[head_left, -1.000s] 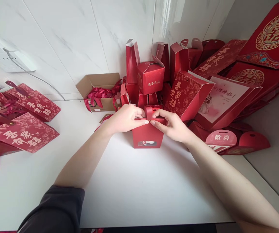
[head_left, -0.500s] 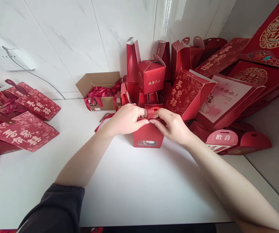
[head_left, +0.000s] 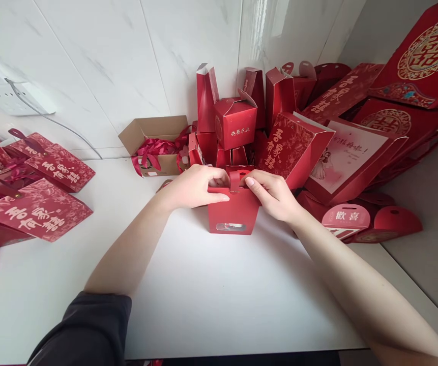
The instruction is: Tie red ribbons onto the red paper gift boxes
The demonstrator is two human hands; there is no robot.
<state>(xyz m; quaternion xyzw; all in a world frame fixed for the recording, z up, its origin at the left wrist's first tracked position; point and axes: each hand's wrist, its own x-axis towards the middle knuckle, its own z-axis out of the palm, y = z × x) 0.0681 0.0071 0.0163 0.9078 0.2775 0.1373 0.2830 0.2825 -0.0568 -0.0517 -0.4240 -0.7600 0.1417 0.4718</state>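
A small red gift box stands upright on the white table, an oval window low on its front. At its top edge a red strap shows, with a hole in the flap beside it. My left hand holds the top left of the box, thumb in front and fingers curled behind. On the other side my right hand grips the top right corner, its thumb lying near the strap. The fingertips of both hands are partly hidden behind the box's top.
Red gift boxes are piled behind and to the right. A cardboard box of dark red ribbons stands at the wall. Boxes with strap handles lie at left. A socket with a cable is on the wall.
My hands have moved apart along the box's top edge, the thumbs leaving the middle. The strap between them shows more fully now. The box stays in place.
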